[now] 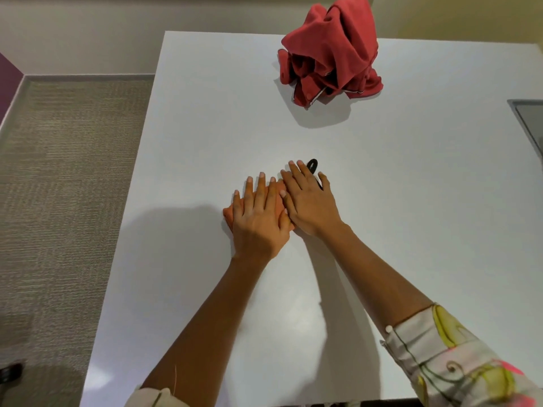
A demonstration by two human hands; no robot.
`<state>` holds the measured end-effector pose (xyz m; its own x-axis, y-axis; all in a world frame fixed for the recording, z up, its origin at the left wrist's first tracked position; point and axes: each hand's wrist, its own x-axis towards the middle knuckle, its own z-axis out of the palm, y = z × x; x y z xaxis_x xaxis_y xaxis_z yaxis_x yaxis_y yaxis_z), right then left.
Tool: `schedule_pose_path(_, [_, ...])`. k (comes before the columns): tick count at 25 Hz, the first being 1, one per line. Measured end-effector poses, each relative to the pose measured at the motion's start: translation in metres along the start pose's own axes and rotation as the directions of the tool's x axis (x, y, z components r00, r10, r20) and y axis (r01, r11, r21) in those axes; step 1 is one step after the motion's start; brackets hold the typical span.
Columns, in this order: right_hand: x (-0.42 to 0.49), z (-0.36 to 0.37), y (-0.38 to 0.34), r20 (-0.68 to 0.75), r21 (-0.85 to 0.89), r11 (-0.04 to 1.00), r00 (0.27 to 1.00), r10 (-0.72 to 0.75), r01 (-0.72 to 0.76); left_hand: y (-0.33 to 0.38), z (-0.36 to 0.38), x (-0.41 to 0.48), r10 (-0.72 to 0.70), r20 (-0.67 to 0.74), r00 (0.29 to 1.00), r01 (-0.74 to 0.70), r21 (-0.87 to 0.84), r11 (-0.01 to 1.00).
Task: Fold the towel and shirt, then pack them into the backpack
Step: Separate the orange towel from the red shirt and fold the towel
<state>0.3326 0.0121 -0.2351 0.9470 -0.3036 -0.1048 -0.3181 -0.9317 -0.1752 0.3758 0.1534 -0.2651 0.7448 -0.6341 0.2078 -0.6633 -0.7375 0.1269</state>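
Observation:
A small orange towel (pixel 228 215), folded into a compact pad, lies on the white table (pixel 205 113) near the middle. My left hand (pixel 258 218) lies flat on top of it, fingers spread. My right hand (pixel 308 198) presses flat beside it on the towel's right part, partly overlapping the left hand's fingers. Most of the towel is hidden under both hands. A black loop (pixel 313 164) sticks out past my right fingertips. A crumpled red shirt (pixel 332 51) with white piping sits in a heap at the table's far edge. No backpack is in view.
The table's left edge drops to a grey carpeted floor (pixel 58 186). A dark grey flat object (pixel 529 118) lies at the right edge of the table. A dark item (pixel 10 373) rests on the floor at lower left.

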Motion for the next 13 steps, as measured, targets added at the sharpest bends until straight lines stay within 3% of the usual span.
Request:
schedule_pose_path(5, [0.015,0.000,0.016,0.072,0.037,0.999,0.997,0.023,-0.026,-0.005,0.003,-0.001,-0.018,-0.097,0.995,0.014,-0.039,0.999])
schedule_pose_path(11, [0.016,-0.021,0.025,0.163,0.129,0.989,0.985,0.052,-0.073,-0.006,-0.001,0.001,0.009,-0.068,0.998,-0.011,-0.043,0.999])
schedule_pose_path(13, [0.015,-0.032,0.029,0.254,0.150,0.978,0.962,0.100,-0.142,-0.007,-0.003,0.002,0.039,-0.085,0.996,-0.041,-0.027,0.999])
